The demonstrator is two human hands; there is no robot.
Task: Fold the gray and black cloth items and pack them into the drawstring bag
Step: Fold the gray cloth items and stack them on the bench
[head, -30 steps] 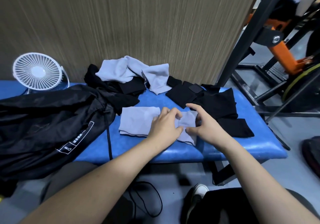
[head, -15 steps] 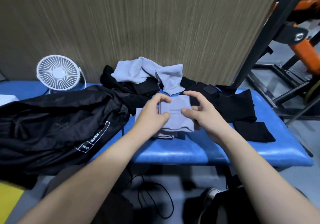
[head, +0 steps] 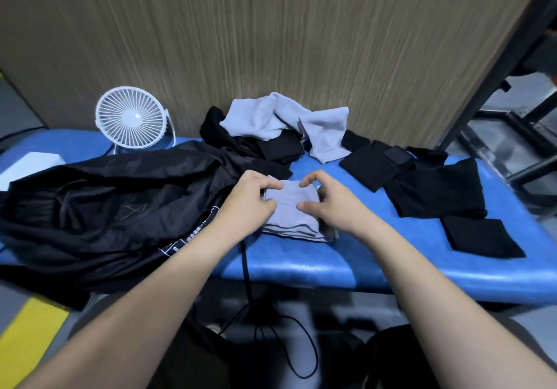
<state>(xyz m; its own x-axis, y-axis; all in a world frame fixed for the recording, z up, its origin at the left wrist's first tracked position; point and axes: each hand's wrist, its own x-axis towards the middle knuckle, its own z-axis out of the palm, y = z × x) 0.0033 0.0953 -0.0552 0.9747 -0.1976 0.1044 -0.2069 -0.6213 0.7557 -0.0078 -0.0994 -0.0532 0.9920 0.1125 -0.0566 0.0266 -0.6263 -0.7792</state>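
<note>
A blue padded bench (head: 391,271) carries a crumpled black drawstring bag (head: 105,207) at its left. Beside the bag's mouth, left hand (head: 250,200) and right hand (head: 334,204) each pinch the folded gray cloth (head: 294,207).

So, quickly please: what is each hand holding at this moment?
Left hand: closed on the folded gray cloth, at its left edge.
Right hand: closed on the same cloth, at its right edge.

Bench (head: 422,271): drawstring bag (head: 105,207) at left, fan (head: 131,122) behind it. Folded cloth (head: 294,210) centre, between left hand (head: 250,198) and right hand (head: 334,201). Unfolded pile (head: 280,129) behind; flat cloths (head: 437,189) right.
</note>
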